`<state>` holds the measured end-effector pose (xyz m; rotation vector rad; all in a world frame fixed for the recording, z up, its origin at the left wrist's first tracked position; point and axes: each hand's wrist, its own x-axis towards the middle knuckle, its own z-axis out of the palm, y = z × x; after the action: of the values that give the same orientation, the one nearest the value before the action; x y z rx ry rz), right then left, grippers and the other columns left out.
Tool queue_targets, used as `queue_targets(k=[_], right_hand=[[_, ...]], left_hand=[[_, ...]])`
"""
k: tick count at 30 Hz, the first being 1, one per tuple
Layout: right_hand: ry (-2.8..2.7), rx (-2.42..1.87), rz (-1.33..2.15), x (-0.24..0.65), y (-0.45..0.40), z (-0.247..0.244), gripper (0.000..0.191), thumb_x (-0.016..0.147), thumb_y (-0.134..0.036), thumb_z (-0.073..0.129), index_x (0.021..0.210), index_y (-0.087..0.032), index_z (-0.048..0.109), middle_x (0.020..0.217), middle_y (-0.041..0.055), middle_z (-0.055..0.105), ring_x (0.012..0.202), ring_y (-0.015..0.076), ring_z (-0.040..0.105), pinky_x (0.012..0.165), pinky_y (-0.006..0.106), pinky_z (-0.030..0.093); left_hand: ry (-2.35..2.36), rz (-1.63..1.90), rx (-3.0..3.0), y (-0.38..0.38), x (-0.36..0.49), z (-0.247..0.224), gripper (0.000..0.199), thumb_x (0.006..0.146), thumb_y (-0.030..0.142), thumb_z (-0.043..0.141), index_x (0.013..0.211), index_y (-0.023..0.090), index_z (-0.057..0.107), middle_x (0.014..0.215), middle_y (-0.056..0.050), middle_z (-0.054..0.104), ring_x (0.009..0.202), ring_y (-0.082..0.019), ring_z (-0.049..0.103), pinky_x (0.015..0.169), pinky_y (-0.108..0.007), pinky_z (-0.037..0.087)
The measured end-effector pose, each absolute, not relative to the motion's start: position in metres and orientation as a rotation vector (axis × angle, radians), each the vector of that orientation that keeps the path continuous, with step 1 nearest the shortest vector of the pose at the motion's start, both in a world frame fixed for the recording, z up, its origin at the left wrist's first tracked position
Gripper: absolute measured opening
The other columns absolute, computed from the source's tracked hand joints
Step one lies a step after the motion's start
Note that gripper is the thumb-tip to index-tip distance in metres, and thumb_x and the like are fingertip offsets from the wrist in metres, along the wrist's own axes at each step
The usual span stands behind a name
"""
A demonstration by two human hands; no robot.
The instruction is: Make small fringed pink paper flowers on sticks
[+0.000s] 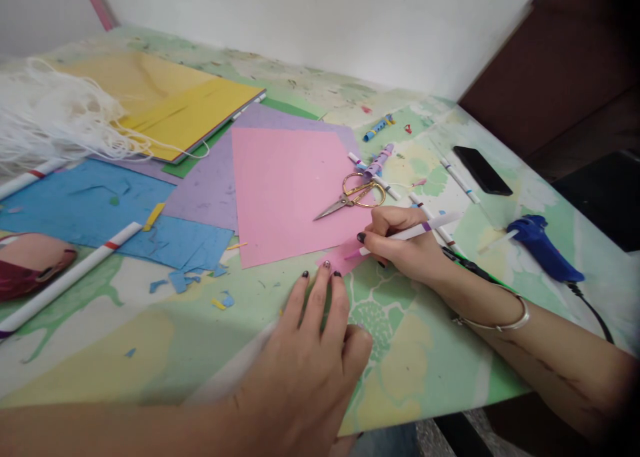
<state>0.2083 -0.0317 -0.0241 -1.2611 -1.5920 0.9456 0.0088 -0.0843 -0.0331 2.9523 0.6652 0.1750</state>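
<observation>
Resting on the patterned counter (200,350), a small pink paper piece (334,260) lies just off the near edge of a large pink sheet (290,190). The right hand (413,247) grips a white marker (407,233) with a purple band, its tip at the small piece, while the left hand (310,350) is open, palm down, fingertips on that piece's near side. Gold-handled scissors (350,198) lie partly open on the large sheet, near a rolled purple paper strip (381,162). Beneath that sheet spreads purple paper (203,194), and farther left are blue paper (100,207), with blue scraps (180,282) at its near edge, a yellow sheet (200,114) and tangled white string (65,117). Off to the right sit a blue glue gun (545,247) and a black phone (483,170).
</observation>
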Motion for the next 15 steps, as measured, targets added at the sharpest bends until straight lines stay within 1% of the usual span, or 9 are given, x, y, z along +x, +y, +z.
queue_targets(k=[6, 9, 12, 15], right_hand=[[-1.603, -1.272, 0.939, 0.2098, -0.0323, -0.0234, 0.033, 0.068, -0.004, 0.054, 0.048, -0.019, 0.032, 0.041, -0.0072, 0.037, 0.04, 0.0055, 0.031, 0.039, 0.022, 0.02], [-1.605, -1.274, 0.95, 0.2094, -0.0329, -0.0225, 0.033, 0.067, -0.004, 0.054, 0.048, -0.019, 0.032, 0.04, -0.0072, 0.037, 0.039, 0.0054, 0.031, 0.038, 0.022, 0.02], [-1.607, -1.267, 0.968, 0.209, -0.0332, -0.0229, 0.034, 0.069, -0.005, 0.055, 0.048, -0.019, 0.032, 0.04, -0.0072, 0.039, 0.038, 0.0053, 0.032, 0.038, 0.022, 0.021], [-1.611, -1.252, 0.977, 0.2092, -0.0333, -0.0249, 0.034, 0.072, -0.008, 0.056, 0.049, -0.019, 0.033, 0.04, -0.0071, 0.041, 0.038, 0.0054, 0.034, 0.038, 0.021, 0.023]], left_hand=[[0.669, 0.169, 2.958, -0.0839, 0.0096, -0.0326, 0.061, 0.064, 0.063, 0.059, 0.097, 0.011, 0.056, 0.135, -0.027, 0.042, 0.128, -0.049, 0.028, 0.1, -0.062, 0.024], [0.66, 0.18, 2.96, -0.0837, 0.0091, -0.033, 0.062, 0.064, 0.063, 0.06, 0.097, 0.011, 0.056, 0.134, -0.027, 0.042, 0.127, -0.05, 0.029, 0.1, -0.062, 0.024], [0.653, 0.187, 2.957, -0.0843, 0.0083, -0.0335, 0.062, 0.062, 0.062, 0.061, 0.096, 0.011, 0.056, 0.134, -0.029, 0.041, 0.127, -0.052, 0.029, 0.099, -0.063, 0.024], [0.66, 0.18, 2.955, -0.0847, 0.0084, -0.0332, 0.062, 0.062, 0.062, 0.062, 0.096, 0.011, 0.055, 0.134, -0.029, 0.041, 0.127, -0.052, 0.028, 0.1, -0.063, 0.024]])
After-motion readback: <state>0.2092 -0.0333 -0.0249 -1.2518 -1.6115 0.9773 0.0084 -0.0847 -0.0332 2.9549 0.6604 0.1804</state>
